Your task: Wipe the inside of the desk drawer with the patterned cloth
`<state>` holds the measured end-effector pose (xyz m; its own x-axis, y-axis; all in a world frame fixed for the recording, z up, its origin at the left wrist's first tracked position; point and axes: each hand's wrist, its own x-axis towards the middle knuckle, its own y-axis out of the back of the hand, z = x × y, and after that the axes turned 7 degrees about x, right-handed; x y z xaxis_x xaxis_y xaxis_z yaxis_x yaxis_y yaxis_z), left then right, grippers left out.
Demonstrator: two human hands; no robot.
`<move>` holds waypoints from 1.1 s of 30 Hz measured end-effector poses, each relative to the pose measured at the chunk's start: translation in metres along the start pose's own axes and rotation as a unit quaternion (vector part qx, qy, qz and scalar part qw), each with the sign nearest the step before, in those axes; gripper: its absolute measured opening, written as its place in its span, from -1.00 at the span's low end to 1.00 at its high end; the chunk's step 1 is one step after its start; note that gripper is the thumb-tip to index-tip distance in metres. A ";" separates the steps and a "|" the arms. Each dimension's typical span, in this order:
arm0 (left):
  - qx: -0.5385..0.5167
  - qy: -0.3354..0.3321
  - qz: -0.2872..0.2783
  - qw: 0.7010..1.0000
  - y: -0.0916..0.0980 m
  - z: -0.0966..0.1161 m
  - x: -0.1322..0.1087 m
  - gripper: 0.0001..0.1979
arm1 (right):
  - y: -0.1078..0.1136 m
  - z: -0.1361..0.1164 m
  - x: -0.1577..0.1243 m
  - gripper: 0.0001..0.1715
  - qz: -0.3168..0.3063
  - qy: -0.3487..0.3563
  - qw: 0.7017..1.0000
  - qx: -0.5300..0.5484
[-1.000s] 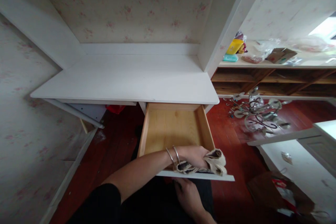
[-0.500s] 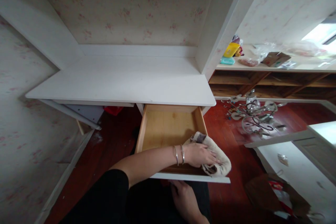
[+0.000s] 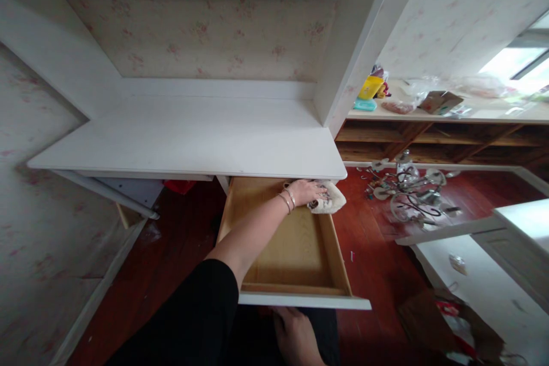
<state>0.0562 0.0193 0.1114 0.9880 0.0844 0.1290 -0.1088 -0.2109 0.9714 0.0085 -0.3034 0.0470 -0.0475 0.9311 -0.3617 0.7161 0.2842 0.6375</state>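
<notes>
My left hand (image 3: pixel 307 191), with two bracelets at the wrist, presses a cream cloth (image 3: pixel 332 199) with dark markings against the back right of the wooden drawer (image 3: pixel 295 240). Its fingers lie over the cloth, which is bunched across the drawer's right side wall. The drawer is pulled out from beneath the white desk (image 3: pixel 223 143). Just below the white drawer front (image 3: pixel 300 300), my right hand (image 3: pixel 298 334) is curled close against it. Its fingertips are hidden, and I cannot make out what they grip.
On the red wooden floor to the right lies a chandelier (image 3: pixel 414 189). Behind it a low shelf unit (image 3: pixel 429 137) carries bags and a small box (image 3: pixel 441 102). A brown paper bag (image 3: pixel 422 320) and white furniture (image 3: pixel 458 263) are at lower right.
My left hand has moved the cloth from the drawer's front right corner to its back right side. The right hand stays below the drawer front. The view has shifted slightly.
</notes>
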 end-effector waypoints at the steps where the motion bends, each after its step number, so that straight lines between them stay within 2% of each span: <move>1: 0.004 0.002 0.000 1.000 -0.002 -0.001 0.001 -0.60 | 0.000 0.000 0.000 -0.47 0.000 0.001 1.000 0.002; 3: 0.004 0.009 -0.001 1.000 -0.003 0.007 0.002 -0.60 | 0.001 -0.001 0.000 -0.47 0.001 0.002 1.000 0.010; 5: -0.018 0.010 0.000 1.000 -0.001 0.025 0.001 -0.59 | 0.002 -0.001 0.000 -0.48 0.003 0.002 1.000 0.018; 10: -0.160 -0.076 -0.019 0.984 0.020 0.089 -0.014 -0.60 | 0.002 -0.001 0.000 -0.50 0.009 0.004 1.000 0.025; 11: -0.199 -0.086 -0.035 0.976 0.027 0.103 -0.017 -0.59 | 0.001 -0.001 0.000 -0.50 0.010 0.004 1.000 0.025; 14: -0.313 -0.062 -0.141 0.937 0.047 0.136 -0.026 -0.62 | 0.001 -0.001 0.001 -0.51 0.012 0.007 1.000 0.028; 17: -0.385 0.006 -0.215 0.898 0.064 0.152 -0.032 -0.66 | 0.002 -0.001 0.000 -0.51 0.013 0.016 0.999 0.030; 20: -0.394 0.061 -0.254 0.881 0.073 0.151 -0.044 -0.70 | 0.003 -0.002 -0.001 -0.50 0.015 0.024 0.999 0.036; 24: -0.390 0.056 -0.268 0.879 0.080 0.132 -0.080 -0.85 | 0.002 0.001 -0.001 -0.49 0.016 0.029 0.999 0.039; 28: -0.357 0.033 -0.308 0.881 0.100 0.106 -0.138 -0.94 | 0.000 0.004 0.000 -0.55 0.001 0.026 0.999 0.021; 31: -0.334 0.031 -0.287 0.897 0.126 0.088 -0.188 -0.94 | -0.001 0.006 0.002 -0.56 -0.006 0.028 1.000 0.013; 33: -0.314 0.039 -0.280 0.906 0.144 0.079 -0.220 -0.84 | -0.002 0.008 0.003 -0.53 -0.009 0.038 0.999 0.017</move>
<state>-0.1680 -0.1063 0.2071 0.8997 0.0799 -0.4292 0.3426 0.4802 0.8075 0.0125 -0.3025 0.0394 -0.1128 0.9410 -0.3190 0.7378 0.2944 0.6075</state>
